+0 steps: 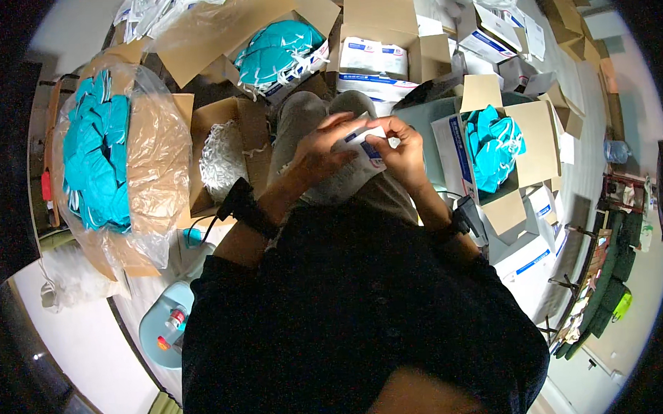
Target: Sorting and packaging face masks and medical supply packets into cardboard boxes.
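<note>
A small white packet [370,149] with blue print is held above my lap. My left hand [321,155] steadies its left side, fingers bent around it and the thumb over its near face. My right hand [405,153] pinches the upper right edge of the packet between thumb and fingers. Part of the packet is hidden behind the fingers. Beneath it, a larger whitish sheet or bag [334,186] lies across my thighs.
Teal face masks [96,153] fill a plastic-lined carton at left; more teal masks [279,54] [494,149] sit in boxes ahead and at right. White straps [224,160] heap in a carton. An open carton [378,14] holds white packs. A pale blue stool [152,334] carries a bottle.
</note>
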A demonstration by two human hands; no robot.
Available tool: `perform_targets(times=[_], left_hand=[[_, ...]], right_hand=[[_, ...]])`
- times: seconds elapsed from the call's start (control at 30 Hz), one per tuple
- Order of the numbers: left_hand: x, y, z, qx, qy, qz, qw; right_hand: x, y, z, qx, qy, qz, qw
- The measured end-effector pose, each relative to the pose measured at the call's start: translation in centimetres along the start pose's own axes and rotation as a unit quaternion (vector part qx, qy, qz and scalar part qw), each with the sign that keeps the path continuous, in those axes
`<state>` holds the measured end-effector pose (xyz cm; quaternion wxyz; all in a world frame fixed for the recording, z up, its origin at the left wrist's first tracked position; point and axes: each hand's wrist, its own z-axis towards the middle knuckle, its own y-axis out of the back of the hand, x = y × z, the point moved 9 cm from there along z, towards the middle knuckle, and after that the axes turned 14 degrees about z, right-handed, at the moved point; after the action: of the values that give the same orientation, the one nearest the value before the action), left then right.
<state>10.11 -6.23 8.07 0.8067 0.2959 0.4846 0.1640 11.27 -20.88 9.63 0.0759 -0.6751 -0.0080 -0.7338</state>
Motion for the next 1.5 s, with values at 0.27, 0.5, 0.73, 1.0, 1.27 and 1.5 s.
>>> perform_targets(times=[0.27, 0.5, 0.73, 1.0, 1.27, 1.5], left_hand=[[1.9, -2.4, -1.4, 0.087, 0.001, 0.024, 0.996], [1.8, -6.4, -1.8, 0.013, -0.003, 0.060, 0.998], [-10.1, 5.0, -0.6, -0.059, -0.018, 0.091, 0.994], [-2.4, 5.2, -1.4, 0.095, 0.074, 0.227, 0.966], [-2.3, 3.0, -1.7, 0.119, 0.056, 0.098, 0.986], [-0.7, 4.3, -2.4, 0.051, 0.188, 0.025, 0.981]], right_hand=[[-1.1, -1.0, 0.2, 0.038, 0.027, -0.033, 0.998], [-9.4, 1.8, 3.4, -0.128, -0.067, 0.062, 0.988], [-14.0, 8.6, 1.9, -0.260, -0.200, 0.107, 0.938], [-2.7, 2.8, 2.3, -0.051, -0.085, 0.207, 0.973], [-2.3, -4.7, 0.9, 0.129, -0.144, 0.148, 0.970], [-1.8, -4.6, 1.0, 0.140, -0.053, 0.106, 0.983]])
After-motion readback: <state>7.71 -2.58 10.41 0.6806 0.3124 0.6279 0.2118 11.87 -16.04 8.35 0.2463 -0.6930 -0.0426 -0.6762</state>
